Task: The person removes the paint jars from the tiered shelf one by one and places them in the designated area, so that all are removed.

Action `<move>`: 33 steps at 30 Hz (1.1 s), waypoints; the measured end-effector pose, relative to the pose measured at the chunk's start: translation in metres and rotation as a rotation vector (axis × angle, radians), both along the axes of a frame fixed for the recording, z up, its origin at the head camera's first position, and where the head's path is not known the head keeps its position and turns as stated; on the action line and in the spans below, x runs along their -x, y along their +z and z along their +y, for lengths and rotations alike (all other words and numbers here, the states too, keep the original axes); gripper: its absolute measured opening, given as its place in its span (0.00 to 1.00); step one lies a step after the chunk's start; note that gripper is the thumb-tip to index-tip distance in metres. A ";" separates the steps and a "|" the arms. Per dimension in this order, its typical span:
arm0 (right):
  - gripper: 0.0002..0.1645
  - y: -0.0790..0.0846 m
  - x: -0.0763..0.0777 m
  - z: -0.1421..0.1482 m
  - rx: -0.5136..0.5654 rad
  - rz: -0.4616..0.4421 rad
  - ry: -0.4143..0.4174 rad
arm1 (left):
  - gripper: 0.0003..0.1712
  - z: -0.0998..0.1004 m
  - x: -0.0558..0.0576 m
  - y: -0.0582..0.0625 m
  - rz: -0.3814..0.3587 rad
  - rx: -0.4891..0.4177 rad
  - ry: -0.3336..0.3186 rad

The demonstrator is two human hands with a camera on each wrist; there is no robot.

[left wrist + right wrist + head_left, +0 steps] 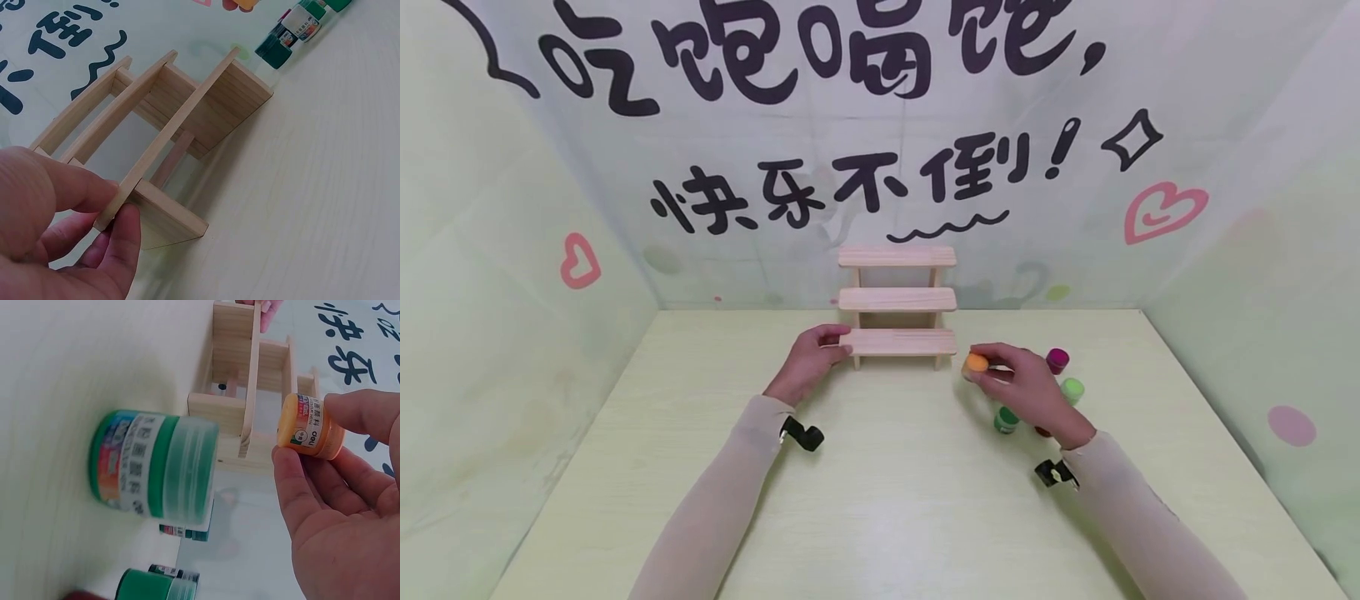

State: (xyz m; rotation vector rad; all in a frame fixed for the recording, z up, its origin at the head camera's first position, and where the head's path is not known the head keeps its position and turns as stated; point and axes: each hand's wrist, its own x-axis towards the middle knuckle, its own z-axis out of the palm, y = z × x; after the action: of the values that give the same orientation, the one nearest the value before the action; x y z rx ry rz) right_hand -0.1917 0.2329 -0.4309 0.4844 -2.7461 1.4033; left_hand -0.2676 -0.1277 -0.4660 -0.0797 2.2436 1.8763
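Note:
A small three-tier wooden display stand (897, 342) stands against the back wall. My left hand (811, 360) pinches the left end of its lowest shelf (181, 119), thumb on one face and fingers on the other. Just right of the stand, my right hand (1022, 383) holds a small orange paint jar (309, 427) between thumb and fingertips, its label facing the wrist camera. Below and behind that hand are other paint jars: a dark green jar (1006, 420), a light green jar (1072, 390) and a magenta jar (1057, 360). A red one (1043, 431) is mostly hidden by the hand.
The pale wooden table (880, 500) is enclosed by a printed cloth backdrop (775, 275) at the back and sides. A green-capped jar (153, 465) stands close to the right wrist camera. Black wrist cameras sit on both sleeves.

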 end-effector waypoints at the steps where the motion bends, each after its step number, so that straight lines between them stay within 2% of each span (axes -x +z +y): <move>1: 0.30 0.000 -0.001 0.002 0.002 0.003 0.001 | 0.24 0.000 0.000 0.000 -0.001 -0.001 0.000; 9: 0.26 -0.001 -0.013 0.017 0.035 0.014 -0.006 | 0.24 -0.001 0.001 -0.001 0.013 -0.009 -0.005; 14: 0.25 -0.001 -0.019 0.028 0.011 0.012 -0.018 | 0.25 -0.001 0.000 -0.001 0.028 0.002 -0.008; 22: 0.27 0.002 -0.033 0.045 -0.039 -0.002 -0.084 | 0.24 -0.001 0.000 -0.002 0.035 -0.003 -0.006; 27: 0.27 0.003 -0.039 0.056 -0.036 -0.021 -0.103 | 0.25 -0.001 0.000 -0.002 0.043 -0.004 -0.010; 33: 0.26 0.002 -0.046 0.068 -0.052 -0.004 -0.121 | 0.25 -0.001 0.000 -0.003 0.040 -0.005 -0.005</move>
State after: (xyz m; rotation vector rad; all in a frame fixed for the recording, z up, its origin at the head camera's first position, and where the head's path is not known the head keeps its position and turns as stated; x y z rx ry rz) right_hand -0.1456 0.3011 -0.4292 0.3121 -2.7689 1.3097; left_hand -0.2672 -0.1284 -0.4686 -0.0358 2.2628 1.8977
